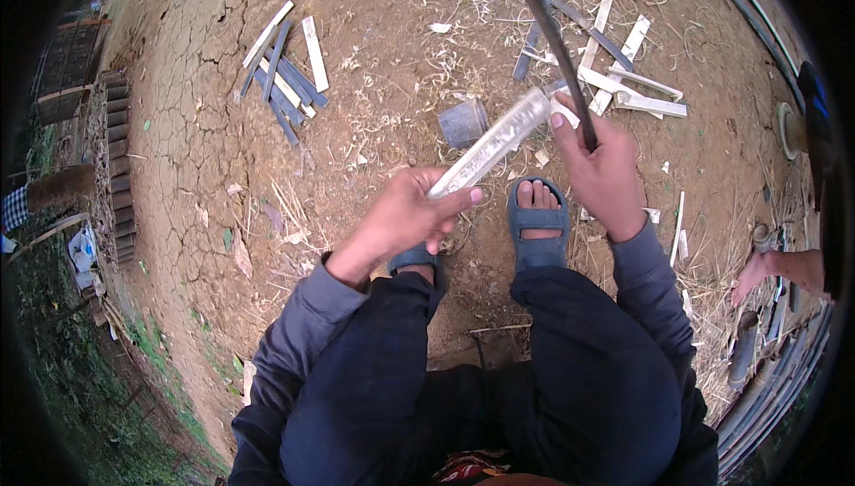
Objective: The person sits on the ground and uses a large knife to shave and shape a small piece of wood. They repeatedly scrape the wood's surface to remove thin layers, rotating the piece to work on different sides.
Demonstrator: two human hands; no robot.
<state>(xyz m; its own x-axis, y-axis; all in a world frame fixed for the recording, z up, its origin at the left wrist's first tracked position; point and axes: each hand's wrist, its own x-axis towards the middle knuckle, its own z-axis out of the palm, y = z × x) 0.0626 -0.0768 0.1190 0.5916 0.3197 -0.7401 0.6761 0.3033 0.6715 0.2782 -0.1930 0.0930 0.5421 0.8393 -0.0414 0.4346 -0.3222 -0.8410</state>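
Note:
My left hand is closed around the lower end of a pale, shiny, see-through tube-like piece, which slants up to the right. Its upper end meets the fingers of my right hand. A long, dark, curved strip runs from my right hand up past the top edge of the view. By my right thumb a small white bit shows; whether it belongs to the tube I cannot tell. Just beyond the tube, a grey cup-shaped container lies on the soil.
Flat dark and pale strips lie piled at the far left, more strips at the far right. Shavings litter the ground. A person's bare foot is at the right, beside long poles. A checked sleeve shows at the left edge.

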